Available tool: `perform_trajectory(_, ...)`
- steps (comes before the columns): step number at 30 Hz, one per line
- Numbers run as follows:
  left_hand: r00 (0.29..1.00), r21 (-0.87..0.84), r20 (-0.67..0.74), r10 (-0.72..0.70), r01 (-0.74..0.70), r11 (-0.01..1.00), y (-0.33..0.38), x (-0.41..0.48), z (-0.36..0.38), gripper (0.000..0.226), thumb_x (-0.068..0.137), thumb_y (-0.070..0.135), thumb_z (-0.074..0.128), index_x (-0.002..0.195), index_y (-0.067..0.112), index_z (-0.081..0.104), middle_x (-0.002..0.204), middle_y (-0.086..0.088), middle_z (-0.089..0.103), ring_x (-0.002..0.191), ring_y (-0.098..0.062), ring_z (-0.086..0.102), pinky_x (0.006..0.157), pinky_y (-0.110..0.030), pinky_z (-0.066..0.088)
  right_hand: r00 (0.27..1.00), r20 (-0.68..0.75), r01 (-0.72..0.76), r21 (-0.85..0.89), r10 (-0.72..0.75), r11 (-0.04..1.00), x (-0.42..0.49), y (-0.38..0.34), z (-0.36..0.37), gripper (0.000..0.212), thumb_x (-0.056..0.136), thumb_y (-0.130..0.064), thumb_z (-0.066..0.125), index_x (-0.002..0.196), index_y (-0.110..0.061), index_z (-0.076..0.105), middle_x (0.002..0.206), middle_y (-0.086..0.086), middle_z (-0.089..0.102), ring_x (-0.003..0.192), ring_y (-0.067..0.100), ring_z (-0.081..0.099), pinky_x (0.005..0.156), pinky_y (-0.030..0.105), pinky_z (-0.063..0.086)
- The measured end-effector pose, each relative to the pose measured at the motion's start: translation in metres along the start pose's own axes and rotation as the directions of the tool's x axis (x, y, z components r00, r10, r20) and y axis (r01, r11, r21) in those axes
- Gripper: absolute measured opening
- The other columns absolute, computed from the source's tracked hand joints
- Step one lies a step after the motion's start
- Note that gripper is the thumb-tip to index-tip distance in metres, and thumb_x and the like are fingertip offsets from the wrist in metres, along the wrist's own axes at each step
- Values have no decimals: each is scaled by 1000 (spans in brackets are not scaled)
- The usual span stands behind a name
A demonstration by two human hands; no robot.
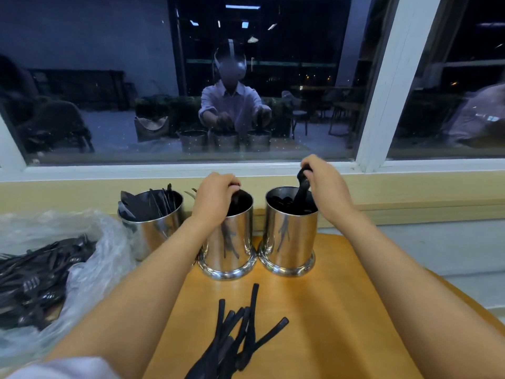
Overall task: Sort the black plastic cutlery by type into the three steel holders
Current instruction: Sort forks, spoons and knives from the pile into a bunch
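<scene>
Right hand (326,184) pinched a black utensil (302,184) (spoon, probably) half inside the right holder (289,236), just right of the middle holder (232,242). Left hand (216,198) curled over the middle holder's mouth, grip hidden. Loose cutlery (240,332) lay in front of it. Best: lower vertically, release late.

Dark window (109,77) over a wooden table (328,310)
The glass sits in a white frame (388,86) and mirrors ceiling lights (242,7); beneath it runs a pale yellow ledge (82,192), with grey wall (437,242) lower right, beside the table.
</scene>
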State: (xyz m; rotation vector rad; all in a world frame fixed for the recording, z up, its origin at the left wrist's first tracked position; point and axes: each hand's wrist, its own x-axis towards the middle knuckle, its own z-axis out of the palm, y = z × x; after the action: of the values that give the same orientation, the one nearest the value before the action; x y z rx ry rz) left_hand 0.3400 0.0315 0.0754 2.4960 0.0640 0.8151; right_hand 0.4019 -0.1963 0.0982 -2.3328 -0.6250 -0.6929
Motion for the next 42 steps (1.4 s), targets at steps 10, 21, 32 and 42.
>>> perform_trajectory(10, 994, 296, 86, 70, -93, 951, -10, -10, 8, 42, 105, 34, 33, 89, 12, 66, 100, -11, 63, 101, -28, 56, 93, -41, 40, 930, 368, 42, -134, 10, 990, -21, 17, 31, 51, 100, -50, 34, 139, -18, 44, 133, 5, 54, 121, 26, 35, 92, 37, 33)
perform_trajectory(21, 995, 17, 75, -62, 61, 998, -6, -129, -16, 18, 99, 25, 54, 106, 13, 65, 104, -1, 61, 103, -19, 53, 87, -33, 42, 939, 287, 162, 110, -188, 981, -122, -15, 26, 22, 97, -21, 56, 117, -17, 63, 111, -2, 61, 105, 14, 46, 91, 29, 40)
perform_trajectory(32, 886, 247, 235, -401, 344, 906, -4, -303, 16, 85, 77, 74, 58, 145, 27, 38, 140, 8, 42, 129, -17, 34, 109, -34, 29, 843, 525, 64, 116, -116, 991, -256, -26, 67, 26, 97, -18, 55, 119, -23, 66, 119, -5, 57, 111, 13, 44, 99, 26, 36)
perform_trajectory(42, 927, 14, 283, -246, 253, 967, -31, -293, 5, 53, 81, 49, 72, 128, 29, 58, 120, 20, 50, 111, -8, 39, 93, -25, 31, 753, 638, 111, 122, -163, 986, -233, -24, 72, 69, 84, -54, 64, 145, -31, 40, 152, -17, 31, 141, 5, 16, 114, 29, 20)
